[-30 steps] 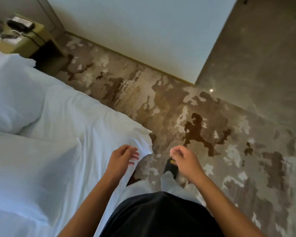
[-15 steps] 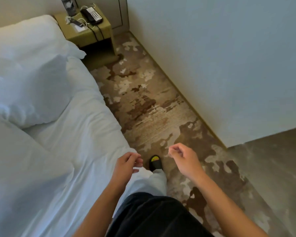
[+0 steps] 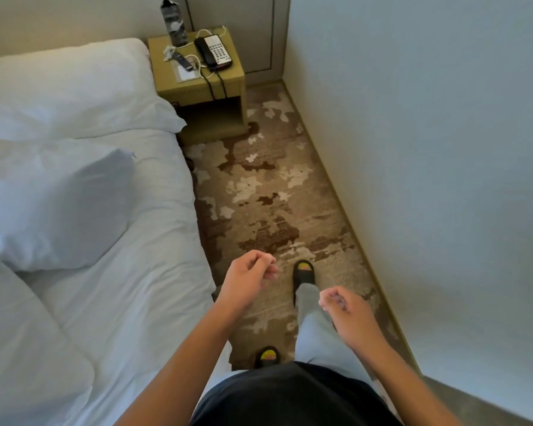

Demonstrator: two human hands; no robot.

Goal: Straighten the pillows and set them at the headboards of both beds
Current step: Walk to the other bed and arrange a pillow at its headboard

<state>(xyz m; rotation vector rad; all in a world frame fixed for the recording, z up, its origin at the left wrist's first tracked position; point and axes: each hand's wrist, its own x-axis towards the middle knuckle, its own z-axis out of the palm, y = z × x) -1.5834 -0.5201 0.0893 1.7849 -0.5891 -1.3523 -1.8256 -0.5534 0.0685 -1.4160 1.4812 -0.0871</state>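
Observation:
A bed with a white sheet (image 3: 142, 272) fills the left side. One white pillow (image 3: 74, 87) lies flat at the head end against the wall. A second white pillow (image 3: 50, 204) lies askew, further down the mattress. A third white mass, pillow or duvet (image 3: 22, 348), sits at the lower left. My left hand (image 3: 246, 281) hovers beside the bed's edge, fingers loosely curled, holding nothing. My right hand (image 3: 348, 315) hangs over the carpet, also loosely curled and empty.
A yellow-brown nightstand (image 3: 197, 84) with a telephone (image 3: 213, 52), cables and a carton stands at the bed's head. A white wall (image 3: 428, 179) runs along the right. The patterned carpet aisle (image 3: 268, 204) lies between bed and wall, with my sandalled feet on it.
The view has swung left toward the head of the bed; the nightstand and head pillow are now in full view. Both hands stay empty and have drifted slightly apart.

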